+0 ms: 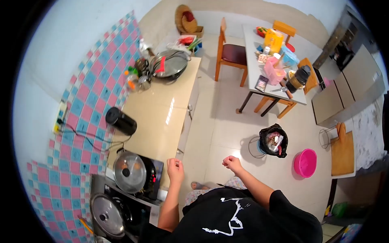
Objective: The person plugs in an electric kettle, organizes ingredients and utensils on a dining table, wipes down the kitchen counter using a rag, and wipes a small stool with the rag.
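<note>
My left hand (175, 171) hovers at the counter's front edge, just right of the induction cooker (156, 174). Its fingers are curled in and I see nothing in them. On that cooker sits a pan with a glass lid (129, 173); what is inside shows only dimly. My right hand (233, 163) hangs in the air over the floor, fingers drawn together, with no object visible in it. It is apart from everything, and the bin with a black bag (275, 141) is the nearest thing on its right.
A second lidded pan (107, 214) stands on the gas stove. The counter (154, 109) bears a black kettle (120, 121) and a large lidded wok (170, 65). A pink basin (305, 163) lies right of the bin. A cluttered table (251, 48) and chairs stand beyond.
</note>
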{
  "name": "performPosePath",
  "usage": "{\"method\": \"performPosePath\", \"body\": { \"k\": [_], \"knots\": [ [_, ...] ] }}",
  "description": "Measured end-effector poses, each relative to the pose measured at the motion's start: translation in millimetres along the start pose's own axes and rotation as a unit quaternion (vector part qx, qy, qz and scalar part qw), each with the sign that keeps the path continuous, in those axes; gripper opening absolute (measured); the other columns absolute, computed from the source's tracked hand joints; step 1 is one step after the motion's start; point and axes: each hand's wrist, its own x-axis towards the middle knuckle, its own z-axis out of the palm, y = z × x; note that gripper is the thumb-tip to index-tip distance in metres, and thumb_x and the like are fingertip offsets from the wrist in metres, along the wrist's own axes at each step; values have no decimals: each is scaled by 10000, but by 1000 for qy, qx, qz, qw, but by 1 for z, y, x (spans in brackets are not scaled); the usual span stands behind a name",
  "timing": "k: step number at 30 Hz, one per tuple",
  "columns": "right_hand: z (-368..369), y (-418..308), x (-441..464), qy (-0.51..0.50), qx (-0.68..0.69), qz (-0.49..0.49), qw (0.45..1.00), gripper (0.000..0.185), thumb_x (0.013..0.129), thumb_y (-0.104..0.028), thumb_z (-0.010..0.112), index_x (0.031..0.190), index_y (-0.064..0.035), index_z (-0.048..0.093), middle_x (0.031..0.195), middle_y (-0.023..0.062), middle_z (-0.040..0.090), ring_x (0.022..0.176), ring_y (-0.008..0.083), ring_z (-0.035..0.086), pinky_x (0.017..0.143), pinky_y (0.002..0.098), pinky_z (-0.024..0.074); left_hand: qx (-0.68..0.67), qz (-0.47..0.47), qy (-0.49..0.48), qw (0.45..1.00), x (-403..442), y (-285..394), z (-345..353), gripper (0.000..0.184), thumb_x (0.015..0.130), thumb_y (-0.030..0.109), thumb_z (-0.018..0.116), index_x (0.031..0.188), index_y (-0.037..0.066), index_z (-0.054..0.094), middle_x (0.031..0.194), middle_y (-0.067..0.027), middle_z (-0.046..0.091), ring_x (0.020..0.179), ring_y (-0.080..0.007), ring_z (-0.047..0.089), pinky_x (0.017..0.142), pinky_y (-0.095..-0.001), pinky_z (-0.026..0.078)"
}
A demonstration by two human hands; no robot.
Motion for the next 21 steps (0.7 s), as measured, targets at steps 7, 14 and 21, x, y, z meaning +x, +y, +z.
{"method": "performPosePath", "body": {
  "k": [7,14,21],
  "knots": [
    [-120,22,4,99,116,-17,988,122,809,-178,543,806,-63,582,766,47,626,687,107,575,601,245,462,-17,30,-55,998,-7,53,92,77,748,20,572,770,24,499,817,-102,467,595,-195,501,530,-284,442],
    [-236,67,5,200,198,18,960,95,794,-164,531,759,-83,567,735,40,622,666,111,577,577,240,454,-31,52,-140,988,8,122,192,105,747,49,592,829,22,532,861,-102,483,602,-166,521,530,-272,449],
    [-295,83,37,220,204,44,953,82,785,-154,536,746,-88,564,710,29,613,653,111,576,573,253,451,-38,60,-164,984,16,171,247,160,749,31,580,905,24,543,890,-109,503,628,-162,541,533,-265,457]
  ]
}}
